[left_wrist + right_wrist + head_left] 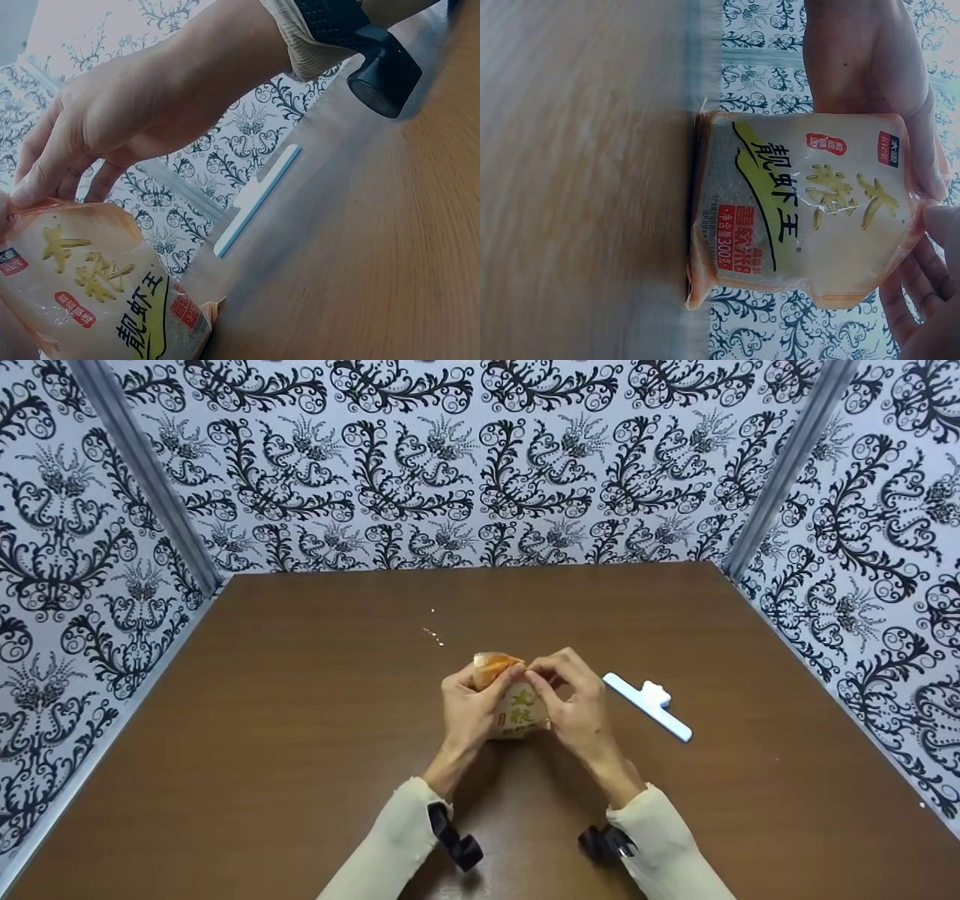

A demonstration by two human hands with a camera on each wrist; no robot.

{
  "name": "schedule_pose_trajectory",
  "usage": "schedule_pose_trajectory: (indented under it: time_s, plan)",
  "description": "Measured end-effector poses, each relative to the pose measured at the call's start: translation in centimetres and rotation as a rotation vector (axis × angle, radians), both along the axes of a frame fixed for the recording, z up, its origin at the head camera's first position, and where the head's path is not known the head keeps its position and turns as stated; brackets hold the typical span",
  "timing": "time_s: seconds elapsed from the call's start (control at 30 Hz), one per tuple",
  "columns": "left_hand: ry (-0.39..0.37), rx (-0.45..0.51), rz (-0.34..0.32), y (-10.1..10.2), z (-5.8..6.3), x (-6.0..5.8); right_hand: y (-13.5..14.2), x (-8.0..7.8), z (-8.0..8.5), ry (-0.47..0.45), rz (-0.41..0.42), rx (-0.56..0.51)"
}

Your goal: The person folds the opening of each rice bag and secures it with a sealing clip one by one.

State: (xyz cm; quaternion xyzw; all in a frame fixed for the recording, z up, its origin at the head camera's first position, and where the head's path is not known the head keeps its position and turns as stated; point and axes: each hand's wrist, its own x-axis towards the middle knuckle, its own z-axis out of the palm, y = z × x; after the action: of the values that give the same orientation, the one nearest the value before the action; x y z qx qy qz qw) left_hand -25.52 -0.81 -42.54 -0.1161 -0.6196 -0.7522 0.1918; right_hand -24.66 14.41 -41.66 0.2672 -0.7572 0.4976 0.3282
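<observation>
Between both hands is a printed plastic food bag [519,709], orange and white, with gold characters and a 300 g mark. It stands upright, its base right at the tabletop. My left hand [469,709] pinches the gathered top edge between thumb and fingers. Beside it, my right hand [581,705] pinches the same edge, so the two sets of fingertips nearly meet. An orange flap of the bag folds up behind the left thumb. In the right wrist view the bag's printed front [802,202] faces the camera. Right of the right hand lies a light blue bag clip [649,706].
A brown wooden table [300,675] lies under everything, with patterned walls [450,457] at its back and sides. Small pale crumbs [433,637] lie beyond the bag. Black wrist cameras [455,840] are strapped over the cream sleeves.
</observation>
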Motion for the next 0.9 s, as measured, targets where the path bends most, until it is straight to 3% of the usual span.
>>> schedule_pose_trajectory:
  time_s: [0.57, 0.9]
  plan:
    - [0.029, 0.017, -0.001, 0.06, -0.03, -0.07, 0.24, -0.16, -0.31, -0.006, -0.039, 0.020]
    - [0.006, 0.013, 0.027, 0.06, 0.07, 0.01, 0.53, -0.21, -0.34, -0.021, -0.049, 0.038]
